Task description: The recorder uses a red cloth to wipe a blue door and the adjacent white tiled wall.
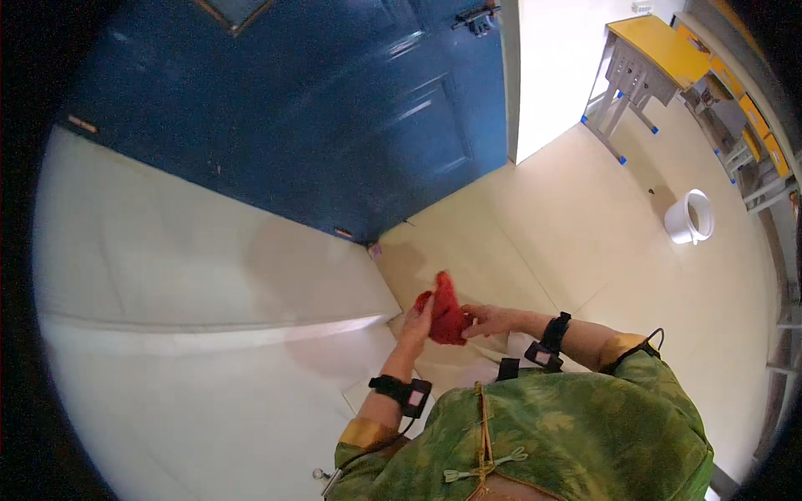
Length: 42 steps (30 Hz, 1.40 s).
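Observation:
A crumpled red cloth (447, 316) is held between both hands, in front of the body and above the pale floor. My left hand (420, 320) grips its left side, with part of the cloth showing beyond the fingers. At the cloth's right edge, my right hand (485, 320) pinches it between thumb and fingers. Both wrists carry black straps with small box-shaped devices. The undersides of the folds are hidden.
Ahead stands a blue panelled door (301, 113) with a dark handle (477, 22). A pale wall (188, 263) runs along the left. A white bucket (688, 218) sits on the floor at right, near a yellow-topped desk (658, 47) and more desks behind.

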Available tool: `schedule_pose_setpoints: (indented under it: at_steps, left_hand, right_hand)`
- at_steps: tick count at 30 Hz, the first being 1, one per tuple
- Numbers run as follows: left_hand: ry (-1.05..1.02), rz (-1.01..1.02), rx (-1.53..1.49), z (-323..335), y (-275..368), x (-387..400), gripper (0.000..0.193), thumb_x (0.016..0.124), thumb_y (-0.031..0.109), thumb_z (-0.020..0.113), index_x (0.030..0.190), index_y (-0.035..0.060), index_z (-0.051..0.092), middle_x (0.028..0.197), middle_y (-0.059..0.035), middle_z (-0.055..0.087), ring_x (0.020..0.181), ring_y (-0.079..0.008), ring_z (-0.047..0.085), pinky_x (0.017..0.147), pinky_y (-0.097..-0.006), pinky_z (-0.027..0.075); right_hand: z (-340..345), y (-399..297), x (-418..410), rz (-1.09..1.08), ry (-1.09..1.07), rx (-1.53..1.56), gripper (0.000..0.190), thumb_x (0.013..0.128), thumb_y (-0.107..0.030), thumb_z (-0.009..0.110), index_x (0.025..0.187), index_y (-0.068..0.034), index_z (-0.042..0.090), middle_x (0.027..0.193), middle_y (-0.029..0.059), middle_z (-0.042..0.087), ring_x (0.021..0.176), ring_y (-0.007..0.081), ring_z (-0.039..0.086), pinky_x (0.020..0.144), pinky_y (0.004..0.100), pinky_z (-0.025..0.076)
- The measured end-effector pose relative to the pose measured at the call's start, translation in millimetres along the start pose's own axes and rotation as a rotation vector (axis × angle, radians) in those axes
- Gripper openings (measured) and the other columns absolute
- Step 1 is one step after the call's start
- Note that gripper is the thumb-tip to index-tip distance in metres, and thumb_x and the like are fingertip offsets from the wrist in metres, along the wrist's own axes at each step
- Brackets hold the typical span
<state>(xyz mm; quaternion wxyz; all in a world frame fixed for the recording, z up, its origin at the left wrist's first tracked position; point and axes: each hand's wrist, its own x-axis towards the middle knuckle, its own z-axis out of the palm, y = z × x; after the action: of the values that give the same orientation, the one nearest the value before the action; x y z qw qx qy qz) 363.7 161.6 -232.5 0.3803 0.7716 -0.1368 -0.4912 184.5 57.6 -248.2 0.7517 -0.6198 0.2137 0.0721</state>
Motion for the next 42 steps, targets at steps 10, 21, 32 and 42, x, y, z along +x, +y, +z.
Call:
schedule_pose_setpoints:
  at_steps: [10, 21, 32, 42]
  left_hand:
    - [-0.605, 0.038, 0.296, 9.8, 84.8, 29.8, 0.045, 0.078, 0.035, 0.057, 0.111, 0.0047, 0.051, 0.094, -0.0056, 0.057, 0.085, -0.0143, 0.054, 0.069, -0.0258, 0.043]
    - [-0.829, -0.339, -0.383, 15.1, 134.4, 59.5, 0.051, 0.081, 0.03, 0.053, 0.123, 0.0064, 0.036, 0.112, -0.008, 0.05, 0.093, -0.019, 0.054, 0.078, -0.0332, 0.047]
    - [0.136, 1.221, 1.155, 37.5, 339.2, 172.6, 0.022, 0.07, 0.015, 0.06, 0.088, 0.0036, 0.054, 0.089, -0.0155, 0.055, 0.079, -0.0317, 0.054, 0.069, -0.0389, 0.044]
    - [0.143, 1.457, 2.731, 97.2, 389.2, 277.6, 0.043, 0.081, 0.017, 0.044, 0.124, 0.0132, 0.041, 0.136, -0.0068, 0.025, 0.127, -0.0275, 0.016, 0.094, -0.042, 0.027]
  right_hand:
    - [-44.9, -36.4, -0.9, 0.0, 0.279, 0.433, 0.028, 0.084, -0.031, 0.051, 0.095, -0.006, 0.058, 0.068, -0.0005, 0.057, 0.057, 0.0082, 0.052, 0.05, 0.0224, 0.042]
    - [-48.7, -71.7, 25.4, -0.067, 0.49, 0.176, 0.032, 0.083, -0.03, 0.054, 0.099, -0.002, 0.056, 0.072, 0.0054, 0.059, 0.069, 0.0165, 0.055, 0.065, 0.0301, 0.044]
    - [-94.9, 92.4, 29.8, 0.06, 1.05, 0.346, 0.023, 0.08, -0.016, 0.051, 0.102, -0.007, 0.053, 0.081, 0.0068, 0.06, 0.069, 0.0148, 0.058, 0.062, 0.0294, 0.047]
    - [-81.0, 178.5, -40.6, 0.521, 1.339, 0.733, 0.024, 0.076, -0.014, 0.052, 0.098, -0.005, 0.055, 0.07, 0.0063, 0.056, 0.059, 0.0127, 0.053, 0.055, 0.0257, 0.045]
